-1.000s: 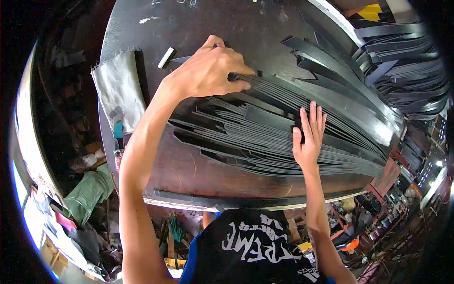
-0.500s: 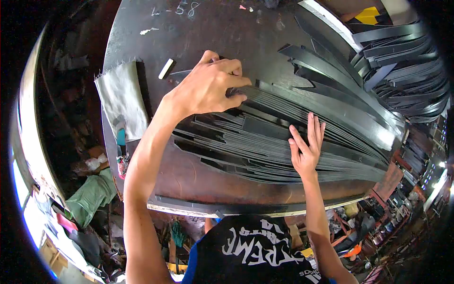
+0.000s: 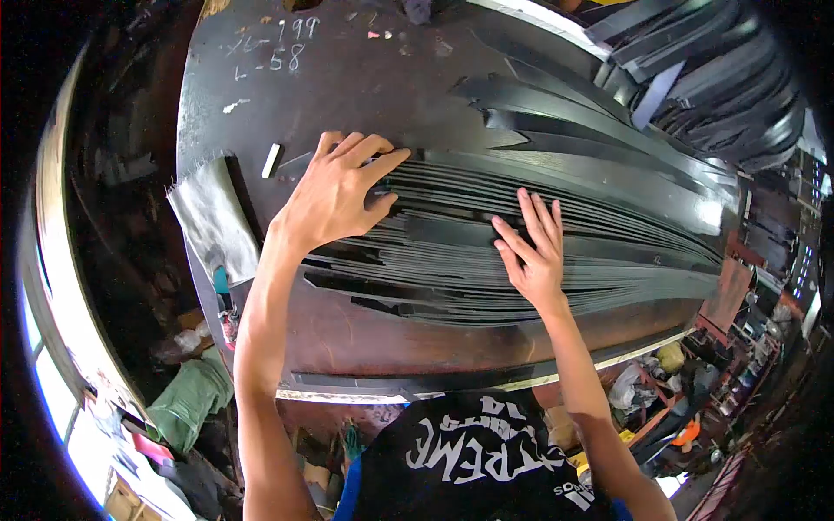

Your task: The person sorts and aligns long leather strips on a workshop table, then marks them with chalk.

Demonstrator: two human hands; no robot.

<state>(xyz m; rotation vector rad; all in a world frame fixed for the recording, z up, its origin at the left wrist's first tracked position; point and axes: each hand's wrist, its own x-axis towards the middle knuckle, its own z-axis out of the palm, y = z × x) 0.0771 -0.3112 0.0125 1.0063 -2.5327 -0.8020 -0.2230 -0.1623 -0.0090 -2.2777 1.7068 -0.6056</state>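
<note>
The left hand (image 3: 334, 195) lay flat with its fingers spread, palm down on the near ends of the black strips (image 3: 625, 260); it gripped nothing, only pressed on them. The right hand (image 3: 532, 252) rested open as well, fingers straight and slightly fanned, on the middle of the same fan of strips. The strips were long, thin and flat, with a dull sheen and ragged, uneven ends; they overlapped in a shallow layered spread across the middle of the table (image 3: 365, 87), running off towards its right edge. The table top was dark, smooth and scuffed, with chalk numbers (image 3: 276, 43) scrawled at its far side. A short white chalk stick (image 3: 273, 161) lay just beside the left hand; a frayed grey cloth (image 3: 204, 217) hung over the table's left edge.
</note>
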